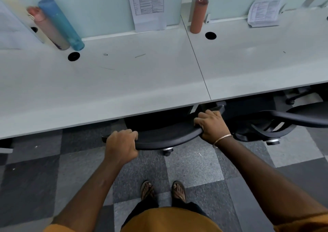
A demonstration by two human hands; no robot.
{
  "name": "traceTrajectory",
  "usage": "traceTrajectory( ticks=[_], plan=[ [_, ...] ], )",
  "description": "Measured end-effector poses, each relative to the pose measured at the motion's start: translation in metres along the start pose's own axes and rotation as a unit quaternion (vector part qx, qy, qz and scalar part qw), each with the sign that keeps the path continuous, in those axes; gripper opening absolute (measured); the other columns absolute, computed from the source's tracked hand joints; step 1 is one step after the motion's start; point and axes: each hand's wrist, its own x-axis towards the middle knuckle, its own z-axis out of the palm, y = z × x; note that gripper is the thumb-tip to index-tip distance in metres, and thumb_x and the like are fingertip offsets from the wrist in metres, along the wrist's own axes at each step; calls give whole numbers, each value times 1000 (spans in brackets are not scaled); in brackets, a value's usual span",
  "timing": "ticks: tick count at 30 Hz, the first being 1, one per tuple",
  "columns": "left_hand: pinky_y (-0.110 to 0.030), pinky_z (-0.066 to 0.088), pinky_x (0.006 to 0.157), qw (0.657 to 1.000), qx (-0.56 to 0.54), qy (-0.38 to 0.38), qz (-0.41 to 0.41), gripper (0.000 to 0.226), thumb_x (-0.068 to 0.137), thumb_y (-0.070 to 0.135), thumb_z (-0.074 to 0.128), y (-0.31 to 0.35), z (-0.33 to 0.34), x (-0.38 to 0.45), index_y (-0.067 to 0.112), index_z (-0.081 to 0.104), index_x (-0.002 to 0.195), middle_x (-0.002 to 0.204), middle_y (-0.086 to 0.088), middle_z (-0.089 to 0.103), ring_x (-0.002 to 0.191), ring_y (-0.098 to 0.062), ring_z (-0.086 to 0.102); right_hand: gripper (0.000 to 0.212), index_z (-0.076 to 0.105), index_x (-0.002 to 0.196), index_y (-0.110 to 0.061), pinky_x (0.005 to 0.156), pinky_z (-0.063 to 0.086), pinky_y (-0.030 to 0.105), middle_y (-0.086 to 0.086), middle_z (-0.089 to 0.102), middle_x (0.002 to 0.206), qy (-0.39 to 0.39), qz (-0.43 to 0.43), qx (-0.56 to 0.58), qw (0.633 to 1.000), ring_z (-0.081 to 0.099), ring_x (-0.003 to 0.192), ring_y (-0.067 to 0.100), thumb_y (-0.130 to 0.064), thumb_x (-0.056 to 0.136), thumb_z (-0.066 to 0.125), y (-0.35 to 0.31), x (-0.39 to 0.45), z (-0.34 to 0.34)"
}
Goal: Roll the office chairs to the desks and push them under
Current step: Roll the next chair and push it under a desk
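Black office chair (165, 135) mostly under white tabletop (110, 87), curved backrest top sticking out, left hand (121, 145) fingers curled over its left end, right hand (212, 125) gripping right end, both arms extended forward, second chair (291, 119) tucked at right.

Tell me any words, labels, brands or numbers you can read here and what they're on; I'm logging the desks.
None can be read.
Sheet on the partition: printed table, too small and blurred.
Papers on the right desk: print too blurred.
Blue bottle, pink bottle, orange bottle: no readable label.
Chair held by both hands: no marking shows.
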Motion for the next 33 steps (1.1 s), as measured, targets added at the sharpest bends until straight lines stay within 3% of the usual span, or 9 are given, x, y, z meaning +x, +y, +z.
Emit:
traceTrajectory(
  ticks=[4, 9, 13, 18, 23, 27, 30, 33],
  plan=[
    [-30, 34, 61, 1000, -27, 9, 3, 26, 58, 29, 70, 13, -21, 23, 29, 62, 82, 75, 8, 58, 67, -22, 61, 23, 61, 81, -29, 77, 39, 39, -9, 54, 82, -21, -8, 4, 1000, 56, 85, 25, -20, 62, 71, 27, 29, -16],
    [-25, 29, 51, 998, -45, 15, 33, 33, 45, 22, 74, 38, -11, 19, 29, 61, 74, 65, 9, 50, 52, -20, 51, 27, 59, 82, -30, 78, 40, 39, -10, 50, 83, -32, -10, 1, 999, 52, 86, 22, -18, 64, 74, 53, 27, -15],
    [-25, 36, 53, 999, -37, 13, 33, 35, 50, 33, 80, 11, -3, 25, 32, 62, 81, 71, 11, 54, 58, -18, 56, 26, 60, 83, -28, 79, 37, 39, -7, 52, 82, 0, 6, -13, 1000, 54, 85, 26, -18, 64, 74, 35, 30, -9],
    [-32, 46, 64, 998, -63, -3, 27, 31, 60, 39, 75, -27, -16, 51, 30, 54, 81, 72, 11, 55, 66, -19, 59, 26, 63, 84, -26, 78, 35, 38, -5, 56, 83, 13, 38, 12, 999, 56, 85, 28, -18, 65, 77, 5, 42, -4],
    [-36, 38, 71, 997, -76, 1, 13, 25, 61, 32, 74, -35, -18, 55, 31, 60, 81, 76, 11, 57, 71, -21, 61, 25, 68, 88, -24, 80, 35, 39, -3, 58, 88, 13, 57, 19, 998, 54, 90, 28, -15, 67, 76, -12, 48, -1],
    [-39, 36, 76, 996, -67, 21, -51, 31, 64, 20, 78, -15, -12, 43, 33, 67, 90, 83, 7, 60, 80, -25, 59, 36, 73, 98, -27, 89, 34, 40, -1, 60, 101, -14, 64, 28, 997, 54, 103, 31, -16, 65, 80, -8, 45, -4],
    [-42, 38, 85, 988, -108, 78, -77, 35, 65, 16, 76, 2, -5, 26, 27, 65, 97, 91, 5, 61, 88, -26, 58, 40, 73, 102, -25, 99, 33, 42, 2, 60, 107, 2, 80, 42, 996, 55, 109, 34, -13, 64, 76, -19, 37, -1],
    [-47, 36, 107, 987, -110, 105, -56, 51, 69, 28, 73, 28, 1, 6, 24, 61, 118, 113, 3, 63, 110, -26, 57, 51, 70, 110, -27, 114, 27, 46, 0, 62, 112, 35, 70, 95, 992, 55, 117, 33, -19, 60, 75, -45, 19, 5]
  ],
)
